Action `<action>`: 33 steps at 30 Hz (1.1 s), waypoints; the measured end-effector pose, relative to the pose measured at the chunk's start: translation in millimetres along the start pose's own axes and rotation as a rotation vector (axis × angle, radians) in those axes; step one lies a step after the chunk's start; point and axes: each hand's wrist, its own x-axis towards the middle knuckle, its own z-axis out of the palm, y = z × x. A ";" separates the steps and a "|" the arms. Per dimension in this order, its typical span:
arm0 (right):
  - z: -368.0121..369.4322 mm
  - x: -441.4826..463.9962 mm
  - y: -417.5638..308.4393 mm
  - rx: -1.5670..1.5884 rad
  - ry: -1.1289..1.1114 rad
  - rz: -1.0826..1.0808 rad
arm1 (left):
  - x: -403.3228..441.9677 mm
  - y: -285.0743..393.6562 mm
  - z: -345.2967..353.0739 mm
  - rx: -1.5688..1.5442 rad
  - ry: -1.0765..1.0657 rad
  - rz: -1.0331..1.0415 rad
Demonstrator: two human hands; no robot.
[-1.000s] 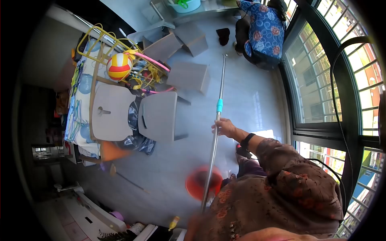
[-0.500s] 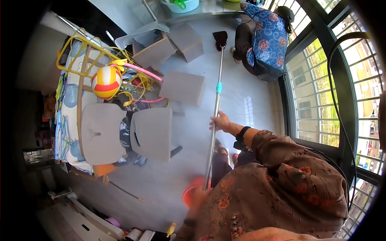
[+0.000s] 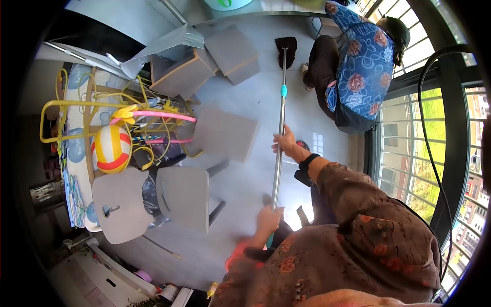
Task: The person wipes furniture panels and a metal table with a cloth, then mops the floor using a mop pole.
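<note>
A mop slants across the middle, with a silver handle (image 3: 281, 115), a teal collar on it, and a dark brown head (image 3: 286, 51) flat on the grey floor. My right hand (image 3: 285, 140), below a black wristband, is closed around the handle's middle. Lower down, my left hand (image 3: 268, 221) grips the handle near its teal end, close to my body. A red bucket (image 3: 236, 254) is partly hidden behind my left forearm. Just right of the mop head, another person in a blue flowered top (image 3: 355, 66) sits or crouches with their back to the window.
Grey chairs (image 3: 120, 202) and a grey stool (image 3: 225, 130) stand on the left. Behind them, a yellow metal frame (image 3: 48, 123) holds a striped ball (image 3: 112, 148) and pink hoops. Barred windows (image 3: 414, 138) line the right side. A dangling black cable (image 3: 420, 97) hangs there.
The view has shifted forward and my left hand has come up and forward from beside the bucket. The mop head has slid slightly on the floor, and both hands remain on the handle.
</note>
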 end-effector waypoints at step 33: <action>-46.9 134.5 -115.1 -0.243 -0.101 -0.077 | 90.5 178.8 56.7 -0.647 0.017 0.032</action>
